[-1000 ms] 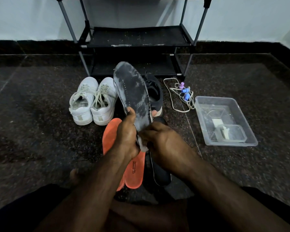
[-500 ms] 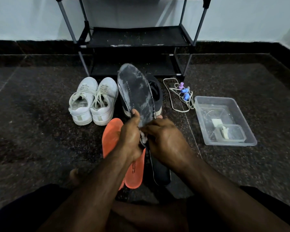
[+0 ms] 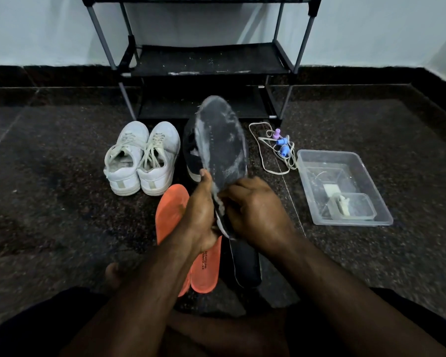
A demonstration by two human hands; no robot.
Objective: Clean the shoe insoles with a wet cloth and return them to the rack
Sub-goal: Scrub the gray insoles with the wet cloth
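Dark, dust-streaked foam is what is grasped at frame centre: the insole (image 3: 220, 148) is pinched at its heel by the left hand (image 3: 200, 215), toe raised, apparently so its face is presented for wiping. At its lower edge the right hand (image 3: 255, 210) is curled on what seems a pale cloth (image 3: 220, 202), mostly hidden. Below, 2 orange insoles (image 3: 170, 215) and 1 dark insole (image 3: 245, 264) are laid flat. Open floor is left between the water tub (image 3: 345, 222) at right and the rack (image 3: 209, 60) at upper centre.
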